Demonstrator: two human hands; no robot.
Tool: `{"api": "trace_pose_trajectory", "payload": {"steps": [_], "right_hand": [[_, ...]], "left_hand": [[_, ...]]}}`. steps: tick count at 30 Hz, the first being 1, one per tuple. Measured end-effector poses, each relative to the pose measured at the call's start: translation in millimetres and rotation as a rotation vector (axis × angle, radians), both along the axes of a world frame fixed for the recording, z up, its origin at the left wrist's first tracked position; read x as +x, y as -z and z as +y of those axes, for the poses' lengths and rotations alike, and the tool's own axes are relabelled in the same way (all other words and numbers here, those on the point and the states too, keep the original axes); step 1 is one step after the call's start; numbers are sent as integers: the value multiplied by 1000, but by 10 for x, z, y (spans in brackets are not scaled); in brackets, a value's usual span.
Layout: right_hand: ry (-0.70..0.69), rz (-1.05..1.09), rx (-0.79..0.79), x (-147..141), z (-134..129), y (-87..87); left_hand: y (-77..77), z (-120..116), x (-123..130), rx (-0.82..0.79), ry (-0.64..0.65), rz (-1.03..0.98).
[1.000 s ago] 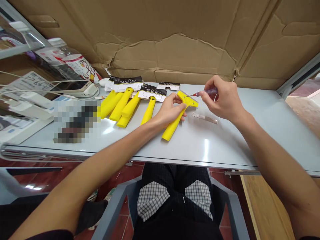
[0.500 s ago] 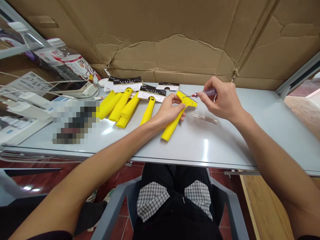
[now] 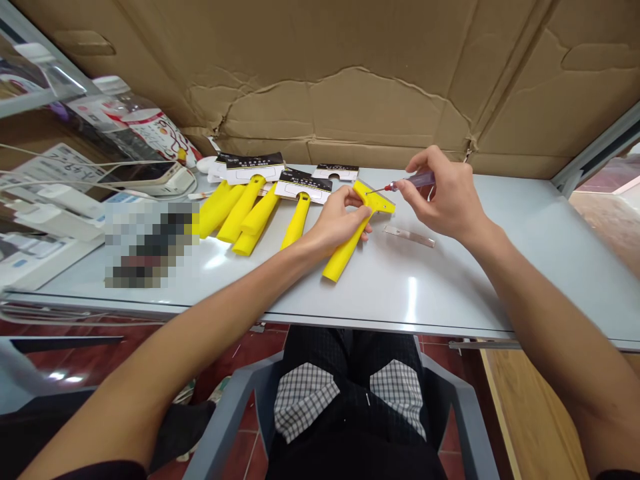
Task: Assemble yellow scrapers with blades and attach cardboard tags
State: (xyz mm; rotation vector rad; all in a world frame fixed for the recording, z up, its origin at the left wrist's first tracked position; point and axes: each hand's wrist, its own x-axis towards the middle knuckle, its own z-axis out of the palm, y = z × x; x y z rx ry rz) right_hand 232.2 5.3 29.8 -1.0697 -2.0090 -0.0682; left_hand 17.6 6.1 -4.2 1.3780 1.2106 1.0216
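A yellow scraper (image 3: 345, 252) is gripped near its head by my left hand (image 3: 342, 217), its handle slanting down toward me. My right hand (image 3: 447, 193) has its fingers round the purple handle of a screwdriver (image 3: 419, 180). The screwdriver's thin shaft reaches left, and its tip meets the scraper's head at a small screw or hole; which of the two I cannot tell. Just right of the scraper a thin flat blade strip (image 3: 409, 236) lies on the white table (image 3: 450, 293).
Several more yellow scrapers (image 3: 245, 212) with black and white cards (image 3: 255, 167) lie to the left. A loose card (image 3: 336, 172) is behind my left hand. A phone (image 3: 145, 175), cables and bottles (image 3: 155, 127) crowd the left end. Cardboard (image 3: 350, 107) walls the back.
My right hand's fingers have shifted slightly up and loosened a little on the screwdriver handle. My left hand and the scraper have stayed in place.
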Motion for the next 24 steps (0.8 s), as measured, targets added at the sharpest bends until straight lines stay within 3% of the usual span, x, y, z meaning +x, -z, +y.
{"api": "trace_pose_trajectory", "payload": {"steps": [11, 24], "right_hand": [[-17, -9, 21, -10, -5, 7], [-20, -16, -3, -16, -23, -11]], "left_hand": [[-62, -35, 25, -8, -22, -16], [-33, -23, 19, -2, -15, -5]]}}
